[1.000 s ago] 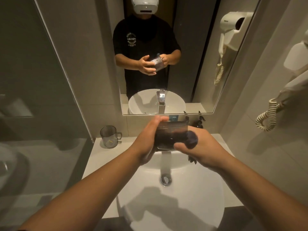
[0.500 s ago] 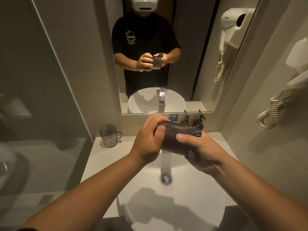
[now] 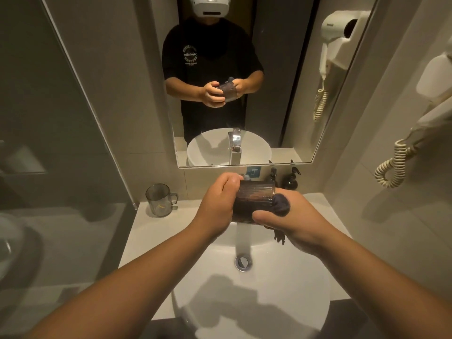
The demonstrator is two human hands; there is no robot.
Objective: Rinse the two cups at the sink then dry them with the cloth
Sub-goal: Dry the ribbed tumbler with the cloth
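I hold a dark ribbed cup (image 3: 253, 200) on its side above the white sink (image 3: 288, 285). My left hand (image 3: 217, 204) grips its base end. My right hand (image 3: 293, 223) holds its mouth end, with a dark blue cloth (image 3: 281, 205) bunched at the rim and partly pushed inside; a frayed end of the cloth hangs below my palm. A second cup (image 3: 159, 200), clear grey with a handle, stands upright on the counter to the left of the sink. The tap is hidden behind my hands; only its mirror image shows.
A mirror (image 3: 269, 94) hangs on the wall behind the sink and shows a person in a black shirt. Two dark pump bottles (image 3: 291, 181) stand at the back right of the counter. A glass partition (image 3: 73, 118) is at left, a wall hairdryer cord (image 3: 391, 167) at right. The drain (image 3: 242, 262) is open.
The cup has turned in my hands, and the cloth bunch has shifted from the top of the rim down to its right side. Both hands stay above the sink.
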